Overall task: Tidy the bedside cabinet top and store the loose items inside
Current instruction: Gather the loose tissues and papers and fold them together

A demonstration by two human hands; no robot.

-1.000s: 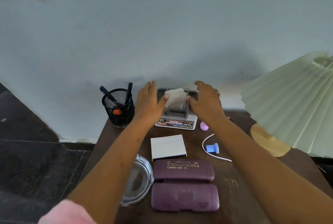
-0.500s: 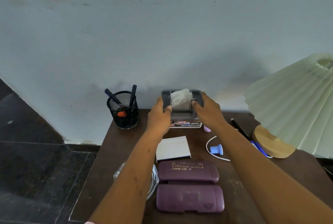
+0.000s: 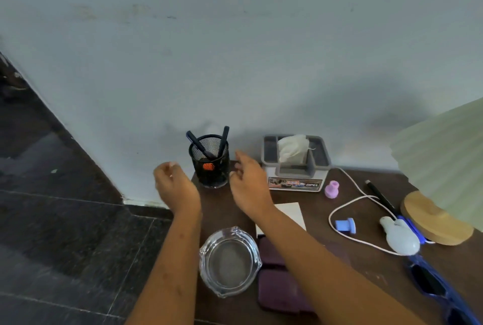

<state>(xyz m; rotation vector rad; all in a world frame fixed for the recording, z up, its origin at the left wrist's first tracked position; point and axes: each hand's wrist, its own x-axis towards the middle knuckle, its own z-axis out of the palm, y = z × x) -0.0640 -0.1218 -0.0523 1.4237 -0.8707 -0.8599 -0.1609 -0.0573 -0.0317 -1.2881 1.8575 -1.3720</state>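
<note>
Our 2 hands, left [image 3: 175, 186] and right [image 3: 249, 185], open and empty, flank the pen cup [image 3: 210, 161] (back-left corner); we might tip it.

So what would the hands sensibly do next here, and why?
Probably close both hands around the mesh pen holder. The left hand and right hand sit open and empty on either side of it, near but not touching, while the tissue box stands alone by the wall.
</note>
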